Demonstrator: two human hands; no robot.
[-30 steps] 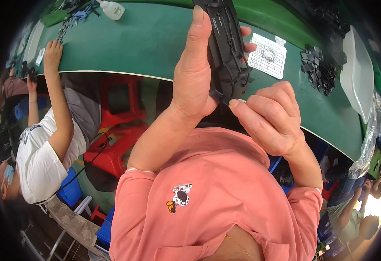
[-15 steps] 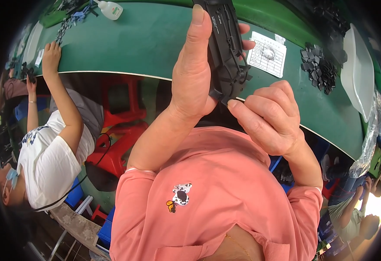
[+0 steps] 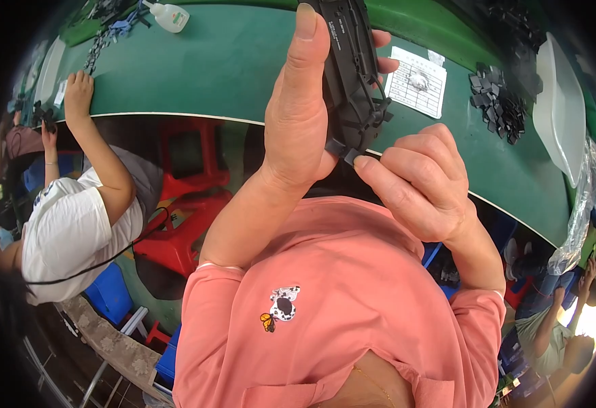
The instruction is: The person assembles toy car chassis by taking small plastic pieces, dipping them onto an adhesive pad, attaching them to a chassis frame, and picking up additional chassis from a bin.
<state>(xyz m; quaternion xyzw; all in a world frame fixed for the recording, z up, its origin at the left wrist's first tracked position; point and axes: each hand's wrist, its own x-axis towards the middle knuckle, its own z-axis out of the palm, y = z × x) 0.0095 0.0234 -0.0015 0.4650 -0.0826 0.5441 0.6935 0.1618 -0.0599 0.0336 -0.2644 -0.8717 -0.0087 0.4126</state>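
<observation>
My left hand (image 3: 298,115) is wrapped round a long black plastic housing (image 3: 344,64), its thumb along the near side and fingertips showing past the far side. Thin black wires and small fittings run along the housing's right edge. At its lower end sits a small dark rectangular piece (image 3: 349,156). My right hand (image 3: 420,180) is closed, thumb and curled index finger pinched on that piece. Whether the piece is fixed to the housing, I cannot tell.
A green worktable (image 3: 209,61) spans ahead, with a printed sheet (image 3: 417,81), a heap of small black pieces (image 3: 498,105) and a white tray (image 3: 559,109) at right. A white squeeze bottle (image 3: 170,18) lies far left. A co-worker in a white shirt (image 3: 84,231) sits left, near red stools (image 3: 193,217).
My hands and the housing have hardly moved; the small piece at its lower end shows a little more. At left, the co-worker has leaned slightly back and lower.
</observation>
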